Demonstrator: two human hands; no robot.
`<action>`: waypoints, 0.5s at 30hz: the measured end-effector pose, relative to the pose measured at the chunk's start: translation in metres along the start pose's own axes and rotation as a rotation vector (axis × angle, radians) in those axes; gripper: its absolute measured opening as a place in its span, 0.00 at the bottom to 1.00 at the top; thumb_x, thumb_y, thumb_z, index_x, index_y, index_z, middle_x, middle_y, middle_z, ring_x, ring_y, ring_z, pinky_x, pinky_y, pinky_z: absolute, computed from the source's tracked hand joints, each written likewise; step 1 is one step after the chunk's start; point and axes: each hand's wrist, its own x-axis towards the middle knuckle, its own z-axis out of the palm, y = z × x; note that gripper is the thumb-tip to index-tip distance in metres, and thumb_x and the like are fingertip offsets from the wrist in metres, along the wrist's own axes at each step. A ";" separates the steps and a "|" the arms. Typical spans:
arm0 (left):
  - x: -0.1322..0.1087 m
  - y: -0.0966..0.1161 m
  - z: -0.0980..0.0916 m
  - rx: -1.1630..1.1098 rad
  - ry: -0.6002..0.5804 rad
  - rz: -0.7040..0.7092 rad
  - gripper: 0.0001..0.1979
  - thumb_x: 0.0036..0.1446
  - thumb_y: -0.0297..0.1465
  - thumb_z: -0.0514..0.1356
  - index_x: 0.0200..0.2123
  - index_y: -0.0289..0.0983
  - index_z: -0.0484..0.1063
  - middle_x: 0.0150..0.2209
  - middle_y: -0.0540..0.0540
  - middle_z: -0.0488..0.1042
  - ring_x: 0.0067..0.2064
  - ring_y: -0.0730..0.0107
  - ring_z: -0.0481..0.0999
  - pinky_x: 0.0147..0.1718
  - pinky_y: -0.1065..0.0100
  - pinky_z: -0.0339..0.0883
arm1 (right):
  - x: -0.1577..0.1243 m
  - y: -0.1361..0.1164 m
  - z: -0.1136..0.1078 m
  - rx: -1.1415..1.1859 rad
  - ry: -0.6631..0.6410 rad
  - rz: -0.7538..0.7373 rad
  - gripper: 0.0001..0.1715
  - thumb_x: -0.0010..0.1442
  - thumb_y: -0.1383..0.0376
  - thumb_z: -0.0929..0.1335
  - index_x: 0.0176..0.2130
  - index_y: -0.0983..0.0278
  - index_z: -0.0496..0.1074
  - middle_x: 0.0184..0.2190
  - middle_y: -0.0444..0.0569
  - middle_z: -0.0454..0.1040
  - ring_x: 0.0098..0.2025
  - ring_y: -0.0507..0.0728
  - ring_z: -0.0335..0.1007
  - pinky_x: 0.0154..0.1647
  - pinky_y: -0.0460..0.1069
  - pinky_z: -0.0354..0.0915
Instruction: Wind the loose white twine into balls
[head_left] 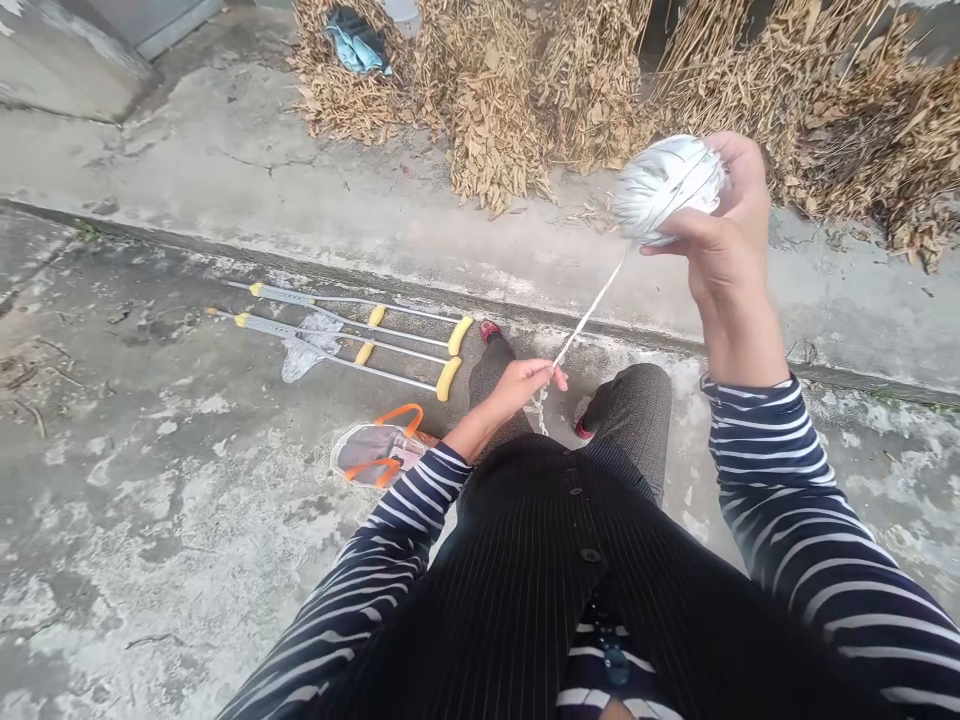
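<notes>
Head view: outdoor spot, no counter in use, floor is grey concrete, patchy and stained with pale blotches. A raised ledge, also concrete, runs across from 10 to 3 o'clock. Dry stalks piled on it from 11 round to 2, with a blue and dark cloth on the pile at 11. Pale block at 10.

Ball of white cord is at 2 o'clock, up off the ground, right hand wrapped round its right side. Cord runs straight from ball down to the left hand, near centre, pinching it between thumb and fingers. Loose bit of cord dangles below that pinch.

On the floor: two crutches at 9, side by side, clear plastic by them; grey bag, orange handles, at 8.
</notes>
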 end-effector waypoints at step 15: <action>0.034 0.271 0.016 0.271 -0.051 0.730 0.16 0.67 0.28 0.52 0.34 0.30 0.78 0.30 0.53 0.78 0.43 0.67 0.84 0.49 0.58 0.74 | 0.016 0.018 -0.034 0.011 0.189 -0.037 0.33 0.41 0.64 0.71 0.49 0.53 0.62 0.51 0.43 0.75 0.46 0.63 0.72 0.35 0.58 0.74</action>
